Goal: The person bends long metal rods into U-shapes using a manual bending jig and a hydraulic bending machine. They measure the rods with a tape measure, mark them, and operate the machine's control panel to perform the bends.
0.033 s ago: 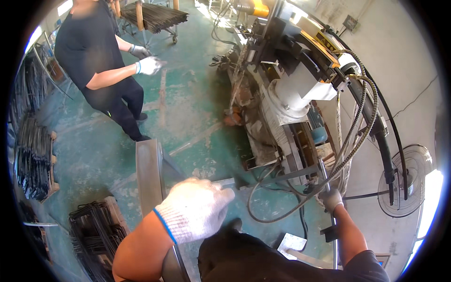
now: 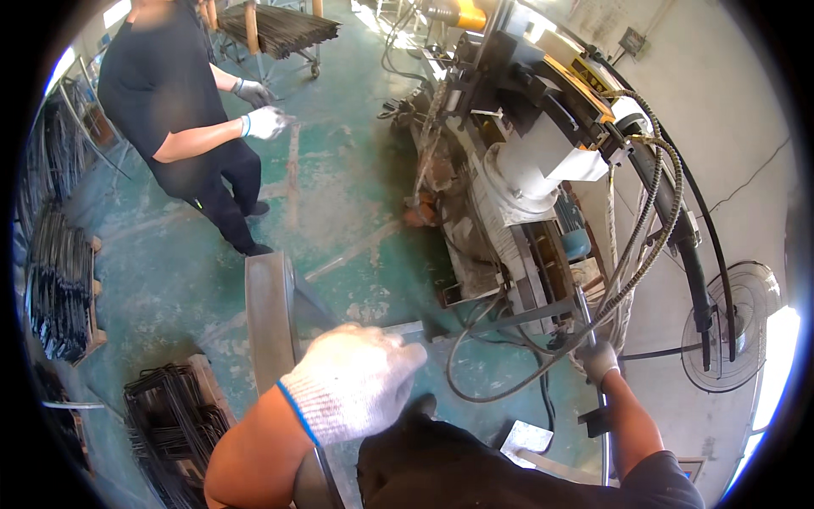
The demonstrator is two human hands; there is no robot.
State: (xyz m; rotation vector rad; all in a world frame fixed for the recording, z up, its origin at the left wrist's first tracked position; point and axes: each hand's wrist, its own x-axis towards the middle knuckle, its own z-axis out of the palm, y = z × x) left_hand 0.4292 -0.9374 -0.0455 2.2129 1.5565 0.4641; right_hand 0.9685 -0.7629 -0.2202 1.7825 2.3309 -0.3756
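Observation:
My left hand [image 2: 360, 382], in a white knitted glove with a blue cuff edge, is held in front of my body with its fingers curled in. Whatever those fingers may hold is hidden. Below its wrist and forearm runs a long grey metal beam or ledge [image 2: 270, 318]. At the right, my right hand [image 2: 600, 360], also gloved, is wrapped round a slim shiny metal rod [image 2: 605, 450] beside the machine [image 2: 517, 182]. A small black block [image 2: 596, 421] sits on the rod just below that hand.
A co-worker [image 2: 161, 93] in dark clothes and gloves stands at the far left. Bundled black rods lie on a wheeled rack [image 2: 275, 30], with more stacks [image 2: 64, 284] and bent metal pieces [image 2: 170, 416] at left. Cables [image 2: 500, 394] loop near the machine; a fan [image 2: 733, 327] stands right.
The co-worker's gloved hands have shifted very slightly to the left. My own hands look practically still.

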